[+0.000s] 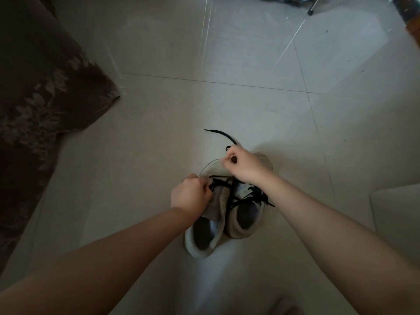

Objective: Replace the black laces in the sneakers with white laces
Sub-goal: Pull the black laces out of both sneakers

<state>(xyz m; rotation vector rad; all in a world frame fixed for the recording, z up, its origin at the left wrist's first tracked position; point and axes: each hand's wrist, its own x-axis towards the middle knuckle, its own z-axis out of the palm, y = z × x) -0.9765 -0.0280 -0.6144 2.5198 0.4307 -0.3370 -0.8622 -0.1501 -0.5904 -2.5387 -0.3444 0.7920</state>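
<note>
Two pale sneakers stand side by side on the tiled floor, heels toward me: the left sneaker (pixel 204 237) and the right sneaker (pixel 244 221). Loosened black laces (pixel 241 196) criss-cross both. My left hand (pixel 189 193) grips the left sneaker's tongue and upper near the eyelets. My right hand (pixel 241 165) is raised over the toes, fingers curled, pinching a black lace whose free end (pixel 219 133) arcs out to the left beyond it. No white laces are visible.
A dark brown leaf-patterned cloth (pixel 43 98) drapes down at the left. A pale cushion or mat edge (pixel 397 212) lies at the right. Metal legs and other shoes (pixel 311 7) stand far back.
</note>
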